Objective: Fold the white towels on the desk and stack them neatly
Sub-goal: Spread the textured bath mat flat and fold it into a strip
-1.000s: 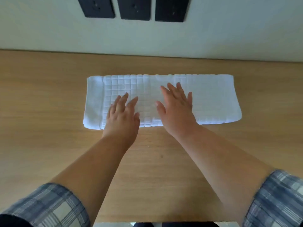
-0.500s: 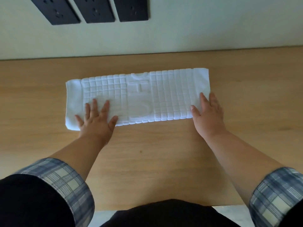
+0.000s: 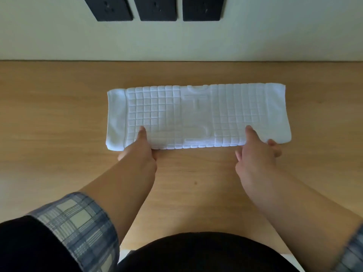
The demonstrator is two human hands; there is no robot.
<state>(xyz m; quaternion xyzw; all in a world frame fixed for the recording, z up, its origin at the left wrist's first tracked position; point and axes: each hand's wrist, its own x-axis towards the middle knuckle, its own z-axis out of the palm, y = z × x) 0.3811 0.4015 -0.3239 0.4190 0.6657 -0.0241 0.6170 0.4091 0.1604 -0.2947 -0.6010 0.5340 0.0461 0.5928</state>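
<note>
surface: wooden desk [image 3: 59, 134] | on it: one white towel [image 3: 196, 114], folded into a long strip, lying flat

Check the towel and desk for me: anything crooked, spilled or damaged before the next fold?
Nothing stands out. The white towel lies flat on the desk as a long folded strip with fairly even edges. The left hand and right hand each pinch its near edge. No spill or damage shows.

A white towel [image 3: 198, 116], folded into a long narrow band with a raised grid weave and plain ends, lies flat across the middle of the wooden desk [image 3: 59, 114], its length running left to right, parallel to the far wall.
</note>
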